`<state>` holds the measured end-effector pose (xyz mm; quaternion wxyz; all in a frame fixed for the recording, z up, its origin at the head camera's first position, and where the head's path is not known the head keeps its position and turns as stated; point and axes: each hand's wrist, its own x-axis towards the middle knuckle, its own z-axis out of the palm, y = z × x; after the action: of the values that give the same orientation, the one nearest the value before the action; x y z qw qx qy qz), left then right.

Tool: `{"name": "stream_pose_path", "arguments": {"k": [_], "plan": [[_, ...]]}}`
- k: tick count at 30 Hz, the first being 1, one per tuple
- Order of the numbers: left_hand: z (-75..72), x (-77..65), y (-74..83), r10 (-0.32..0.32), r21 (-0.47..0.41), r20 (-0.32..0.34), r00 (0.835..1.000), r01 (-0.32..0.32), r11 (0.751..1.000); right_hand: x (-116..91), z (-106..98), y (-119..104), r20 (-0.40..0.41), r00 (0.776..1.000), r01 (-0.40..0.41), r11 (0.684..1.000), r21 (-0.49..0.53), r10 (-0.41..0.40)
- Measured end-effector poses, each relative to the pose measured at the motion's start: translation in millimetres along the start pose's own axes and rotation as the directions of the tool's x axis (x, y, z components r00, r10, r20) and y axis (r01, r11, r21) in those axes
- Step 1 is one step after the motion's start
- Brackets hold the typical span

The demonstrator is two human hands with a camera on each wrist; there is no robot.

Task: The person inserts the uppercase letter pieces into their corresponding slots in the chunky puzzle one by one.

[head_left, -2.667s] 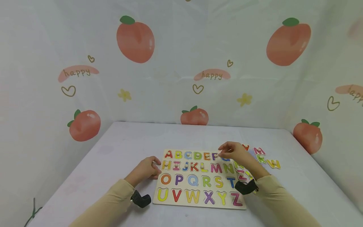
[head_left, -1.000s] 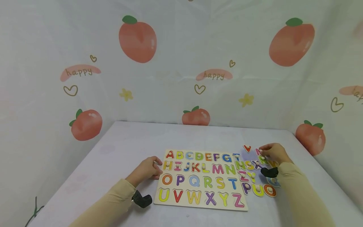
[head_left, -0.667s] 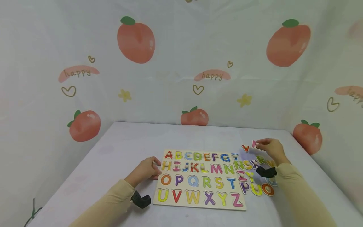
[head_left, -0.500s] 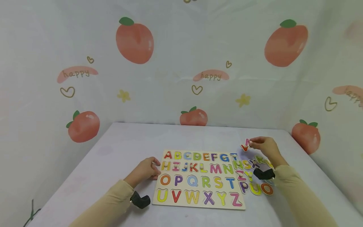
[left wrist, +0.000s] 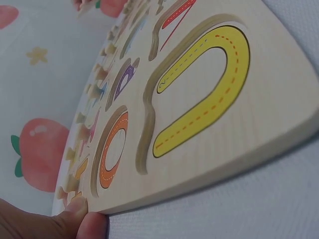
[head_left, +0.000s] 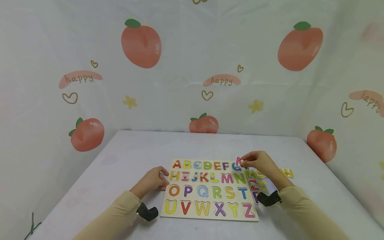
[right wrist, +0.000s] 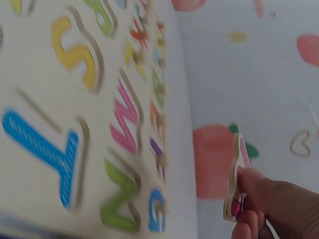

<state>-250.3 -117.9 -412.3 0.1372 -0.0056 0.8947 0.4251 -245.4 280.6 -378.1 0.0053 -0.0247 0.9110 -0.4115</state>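
Your right hand [head_left: 255, 160] pinches a pink wooden letter [right wrist: 234, 174]; only that wrist's view shows its side. Your left hand [head_left: 151, 180] lies loose.

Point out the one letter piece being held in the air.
It's the pink piece pinched in the right hand, its letter partly covered. The other visible pieces lie set in the puzzle board or loose at its right.

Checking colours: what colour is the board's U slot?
The U slot is yellow, clearest in the left wrist view.
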Motion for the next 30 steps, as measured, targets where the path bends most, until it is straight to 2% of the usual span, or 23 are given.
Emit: {"name": "stream_pose_path", "arguments": {"k": [5, 12, 22, 30], "plan": [[0.2, 0.6, -0.7, 0.000, 0.000, 0.001, 1.000, 0.000, 1.000, -4.0, 24.3, -12.1, 0.056, 0.998, 0.038, 0.999, -0.017, -0.037], [-0.1, 1.9, -0.1, -0.009, -0.003, 0.010, 1.000, 0.009, 1.000, -4.0, 49.0, -17.5, 0.090, 0.996, -0.024, 0.998, -0.051, 0.028], [0.3, 1.8, -0.1, -0.011, -0.003, 0.006, 1.000, 0.011, 1.000, 1.2, 61.7, -11.5, 0.093, 0.996, 0.010, 0.996, -0.093, -0.001], [-0.6, 1.4, -0.1, -0.012, -0.003, 0.014, 1.000, 0.012, 1.000, 3.5, 66.2, -10.3, 0.116, 0.993, -0.020, 0.993, -0.115, 0.033]]}}
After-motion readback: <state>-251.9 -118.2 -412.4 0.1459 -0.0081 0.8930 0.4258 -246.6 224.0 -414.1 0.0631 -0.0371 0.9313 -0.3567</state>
